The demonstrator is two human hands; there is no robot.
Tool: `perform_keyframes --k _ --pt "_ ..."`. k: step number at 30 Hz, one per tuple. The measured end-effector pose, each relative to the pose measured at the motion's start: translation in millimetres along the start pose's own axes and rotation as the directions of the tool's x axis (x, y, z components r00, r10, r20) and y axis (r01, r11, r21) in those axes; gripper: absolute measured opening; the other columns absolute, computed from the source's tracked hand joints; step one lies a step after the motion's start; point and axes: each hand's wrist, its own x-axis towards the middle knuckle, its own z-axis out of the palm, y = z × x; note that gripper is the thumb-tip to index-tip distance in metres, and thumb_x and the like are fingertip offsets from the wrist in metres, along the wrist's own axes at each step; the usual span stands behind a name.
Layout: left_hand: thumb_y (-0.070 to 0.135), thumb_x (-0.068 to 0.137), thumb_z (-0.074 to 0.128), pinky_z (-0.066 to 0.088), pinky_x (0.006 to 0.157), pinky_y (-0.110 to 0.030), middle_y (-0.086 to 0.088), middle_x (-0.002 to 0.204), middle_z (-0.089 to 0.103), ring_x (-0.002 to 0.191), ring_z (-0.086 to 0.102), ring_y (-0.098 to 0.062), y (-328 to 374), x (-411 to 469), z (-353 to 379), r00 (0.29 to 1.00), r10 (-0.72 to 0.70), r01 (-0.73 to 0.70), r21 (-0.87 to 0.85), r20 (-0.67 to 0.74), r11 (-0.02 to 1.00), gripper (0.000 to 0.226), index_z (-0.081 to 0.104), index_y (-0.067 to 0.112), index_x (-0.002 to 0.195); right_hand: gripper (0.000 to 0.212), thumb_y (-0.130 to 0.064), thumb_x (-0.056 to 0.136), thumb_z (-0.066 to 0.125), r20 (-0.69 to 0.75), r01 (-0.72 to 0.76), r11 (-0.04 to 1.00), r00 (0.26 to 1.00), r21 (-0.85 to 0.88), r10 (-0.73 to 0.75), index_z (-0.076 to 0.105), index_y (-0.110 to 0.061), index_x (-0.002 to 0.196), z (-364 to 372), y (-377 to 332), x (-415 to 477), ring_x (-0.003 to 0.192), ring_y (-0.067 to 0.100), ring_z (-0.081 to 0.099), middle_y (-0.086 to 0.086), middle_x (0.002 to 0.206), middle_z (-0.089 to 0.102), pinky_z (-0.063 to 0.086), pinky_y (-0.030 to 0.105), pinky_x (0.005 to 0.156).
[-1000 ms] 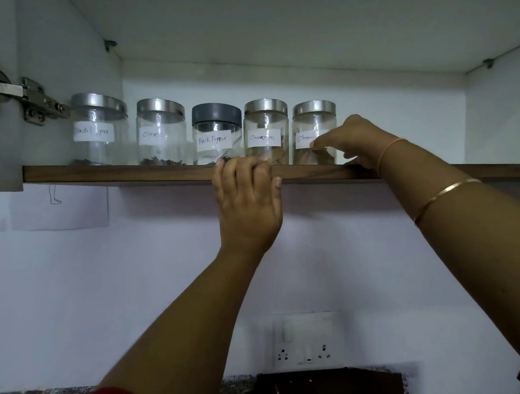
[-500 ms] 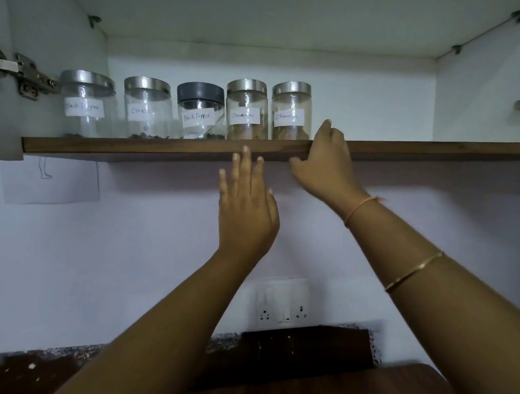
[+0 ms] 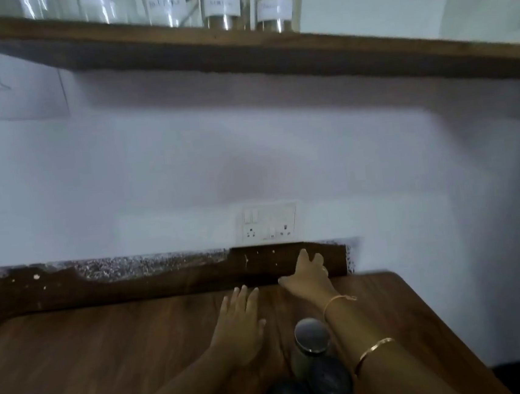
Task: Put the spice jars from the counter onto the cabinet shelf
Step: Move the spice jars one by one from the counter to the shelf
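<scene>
Three lidded jars point(image 3: 312, 338) cluster on the counter point(image 3: 108, 354); labelled jars point(image 3: 222, 5) line the shelf point(image 3: 301, 50).

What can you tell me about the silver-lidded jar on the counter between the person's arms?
Blurred, the jar shows a round, dull silvery lid, metal by its look, over a clear-looking body. It stands upright on the wooden counter, between the forearms, close beside the right one; contact cannot be told. Two dark-lidded jars crowd its near side. The left hand and right hand lie beyond it, not holding it. No label can be made out.
</scene>
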Motion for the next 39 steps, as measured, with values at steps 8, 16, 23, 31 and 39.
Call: perform_keyframes --k 8,16,23,31,39 --pt "0.043 0.098 0.032 0.001 0.117 -0.044 -0.013 0.159 0.003 0.146 -0.004 -0.029 -24 -41 49 0.955 -0.039 0.020 0.066 0.295 0.998 0.064 0.010 0.013 0.150 0.063 -0.050 0.078 0.062 0.118 -0.077 0.995 0.989 -0.063 0.084 0.053 -0.012 0.127 63 68 -8 0.118 0.027 0.053 0.011 0.130 0.055 0.041 0.034 0.099" --pt "0.043 0.099 0.028 0.000 0.117 -0.044 -0.011 0.158 0.010 0.147 0.001 -0.027 -29 -47 42 0.957 -0.077 0.054 0.088 0.281 0.995 0.060 0.015 0.013 0.150 0.039 -0.037 0.086 0.064 0.187 -0.051 0.990 0.979 -0.132 0.075 0.065 -0.012 0.114 69 88 -13 0.117 0.026 0.055 0.009 0.126 0.059 0.044 0.035 0.102" --pt "0.042 0.099 0.031 0.001 0.117 -0.043 -0.010 0.157 0.017 0.146 0.007 -0.026 -30 -34 27 0.976 -0.097 0.095 0.020 0.196 0.995 0.059 0.020 0.012 0.148 0.041 -0.026 0.085 0.067 0.191 -0.089 0.994 0.976 -0.069 0.101 0.062 -0.008 0.122 69 97 -7 0.117 0.023 0.056 0.008 0.128 0.060 0.043 0.028 0.098" --pt "0.023 0.100 0.038 0.016 0.115 -0.041 -0.010 0.148 0.036 0.140 0.027 -0.025 -25 -17 5 0.967 -0.244 0.249 -0.423 0.066 0.871 0.045 0.033 0.009 0.142 0.069 -0.053 0.077 0.068 0.068 0.077 0.995 0.994 0.062 -0.082 0.051 -0.012 0.130 48 60 -4 0.113 0.026 0.056 0.010 0.125 0.058 0.049 0.039 0.096" --pt "0.043 0.100 0.032 0.042 0.090 -0.032 -0.017 0.122 0.058 0.107 0.055 -0.026 -29 0 -46 0.807 -0.584 0.317 -0.900 0.089 0.300 0.050 0.056 0.005 0.121 0.072 -0.040 0.076 0.073 -0.035 0.335 0.849 0.935 0.408 -0.352 0.048 -0.018 0.139 -4 -20 -5 0.122 0.016 0.048 0.001 0.142 0.049 0.040 0.024 0.090"
